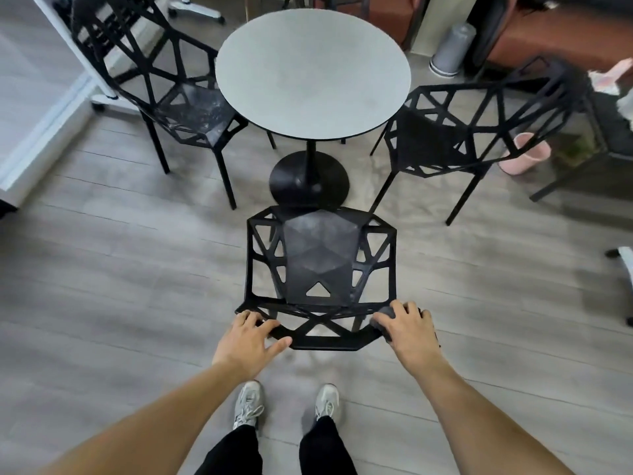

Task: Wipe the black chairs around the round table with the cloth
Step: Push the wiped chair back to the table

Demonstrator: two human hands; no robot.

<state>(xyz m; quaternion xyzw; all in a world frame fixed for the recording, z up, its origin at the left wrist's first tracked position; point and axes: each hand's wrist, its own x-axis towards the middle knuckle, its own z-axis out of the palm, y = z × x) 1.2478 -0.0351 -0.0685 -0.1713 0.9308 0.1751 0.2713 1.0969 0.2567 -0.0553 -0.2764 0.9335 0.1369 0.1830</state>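
Grey floor (102, 269) | left hand (245, 341) grips chair (322, 262) back — right hand (407, 329) grips cloth (385, 318) on it

This looks like an office break corner or a small lounge: a round grey-topped pedestal table (312, 72) with black geometric lattice chairs (322, 269) on grey wood-look plank flooring (120, 286), white castored furniture bases (197, 10), a brown upholstered sofa (561, 36), and a pink waste bin (525, 154).
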